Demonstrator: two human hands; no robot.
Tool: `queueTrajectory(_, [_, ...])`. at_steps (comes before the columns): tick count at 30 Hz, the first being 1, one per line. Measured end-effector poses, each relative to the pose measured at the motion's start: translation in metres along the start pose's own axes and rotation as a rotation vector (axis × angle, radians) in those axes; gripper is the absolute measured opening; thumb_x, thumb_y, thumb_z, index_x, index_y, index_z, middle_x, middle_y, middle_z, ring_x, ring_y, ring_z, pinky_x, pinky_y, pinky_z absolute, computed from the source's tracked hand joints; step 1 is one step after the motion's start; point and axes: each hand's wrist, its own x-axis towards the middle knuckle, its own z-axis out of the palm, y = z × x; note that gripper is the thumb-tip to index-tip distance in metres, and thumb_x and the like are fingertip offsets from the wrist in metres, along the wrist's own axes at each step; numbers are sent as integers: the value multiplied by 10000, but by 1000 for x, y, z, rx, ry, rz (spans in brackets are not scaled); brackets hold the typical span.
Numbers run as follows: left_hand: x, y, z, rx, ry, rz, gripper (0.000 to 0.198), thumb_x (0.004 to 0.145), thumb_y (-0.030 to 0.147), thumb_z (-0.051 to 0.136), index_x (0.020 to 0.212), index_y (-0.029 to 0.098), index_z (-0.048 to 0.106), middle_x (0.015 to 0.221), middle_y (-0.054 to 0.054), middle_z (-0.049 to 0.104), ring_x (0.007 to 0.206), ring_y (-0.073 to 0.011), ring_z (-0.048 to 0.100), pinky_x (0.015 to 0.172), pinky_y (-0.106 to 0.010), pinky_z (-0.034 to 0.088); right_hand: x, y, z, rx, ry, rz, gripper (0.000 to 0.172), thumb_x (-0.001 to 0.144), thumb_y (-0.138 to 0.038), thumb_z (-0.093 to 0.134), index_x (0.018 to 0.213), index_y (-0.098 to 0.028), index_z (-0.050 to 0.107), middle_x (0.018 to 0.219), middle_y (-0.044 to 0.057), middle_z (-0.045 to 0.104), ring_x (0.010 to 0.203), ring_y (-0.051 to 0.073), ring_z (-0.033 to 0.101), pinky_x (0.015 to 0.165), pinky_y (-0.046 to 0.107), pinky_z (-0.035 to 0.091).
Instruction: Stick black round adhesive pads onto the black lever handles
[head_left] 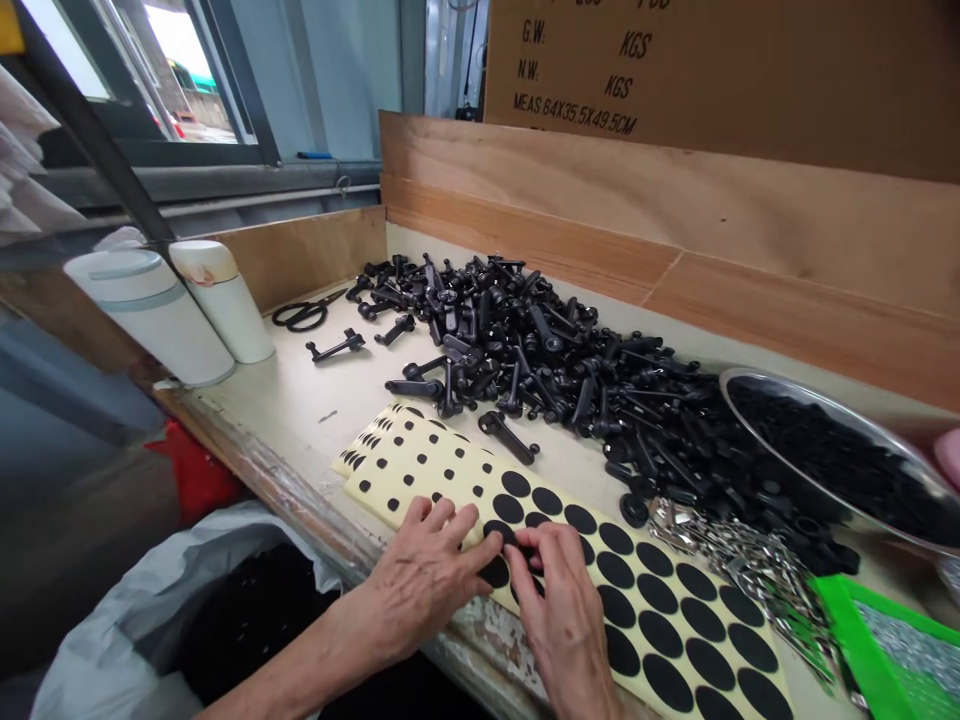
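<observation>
A pale yellow backing sheet carries rows of black round stickers. Toward its left end are small black dots, and a second dotted sheet shows beneath that end. My left hand lies on the sheet with its fingers apart, index finger reaching to a sticker near the middle. Close beside it, my right hand has thumb and index finger pinched at the edge of a black sticker; the fingers partly cover it. Behind the sheet spreads a heap of black plastic crank-like parts.
A metal bowl of black pieces stands at right, with silvery metal pieces and a green-edged bag nearby. Scissors and two white bottles are at left. A lined bin sits below the table edge. Wooden boards border the back.
</observation>
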Motion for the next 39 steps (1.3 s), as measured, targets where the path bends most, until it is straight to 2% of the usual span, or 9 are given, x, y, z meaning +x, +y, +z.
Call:
queueTrajectory(6, [3,2,-1,-11,6,-7,353,849,358,625,1178,270,533,1059,-53,557,883,-238,455,787,-411,324,3,-3,-3,-4,-59,-68,110,834,-198,534,730,-232,526,820,12,547,716,170,591,618,291,480])
queueTrajectory(11, [2,3,-3,-22,3,-13,374,837,378,645,1179,272,540,1082,-56,557,923,-248,457,805,-409,339,5,-3,-5,91,57,54,74,885,-273,511,883,-221,564,882,25,530,632,134,555,569,257,486])
queueTrajectory(20, [0,8,-8,-47,21,-25,322,798,338,698,1077,243,568,1051,-57,597,918,-255,491,812,-419,373,9,-8,-12,265,-129,69,163,855,-227,520,694,-225,546,822,2,554,705,147,552,643,265,444])
queueTrajectory(23, [-1,5,-18,-246,40,-137,363,771,293,725,1078,206,551,1008,-60,627,913,-244,514,827,-411,406,16,-7,-25,458,-161,131,218,876,-296,522,676,-216,553,819,12,555,698,152,534,607,259,431])
queueTrajectory(28, [9,1,-36,-718,137,-298,37,863,228,588,874,219,623,1038,-44,663,996,-216,537,894,-384,412,23,-3,-33,609,-260,146,249,880,-372,546,692,-210,579,815,11,549,737,162,524,650,266,429])
queueTrajectory(29, [14,2,-38,-791,156,-322,70,860,226,585,808,218,631,1053,-38,665,1024,-218,533,919,-391,400,24,-1,-33,621,-250,150,253,883,-386,543,708,-210,594,817,14,550,737,162,526,654,267,436])
queueTrajectory(32, [28,7,-40,-973,205,-450,142,818,255,617,687,201,632,1035,-40,670,1033,-233,537,923,-395,396,26,7,-31,627,-117,191,267,874,-440,550,907,-202,666,925,49,583,763,173,562,669,283,479])
queueTrajectory(35, [42,13,-41,-1147,214,-601,180,785,308,632,658,182,636,970,-52,672,926,-226,567,808,-347,432,30,14,-34,622,41,290,432,832,-475,602,1152,-186,622,1061,92,597,789,186,603,686,306,518])
queueTrajectory(39, [56,21,-38,-1373,184,-685,205,766,354,649,693,163,646,875,-41,652,739,-166,559,656,-270,421,37,13,-46,705,-23,304,298,811,-462,637,891,-179,684,890,63,649,801,196,616,714,291,516])
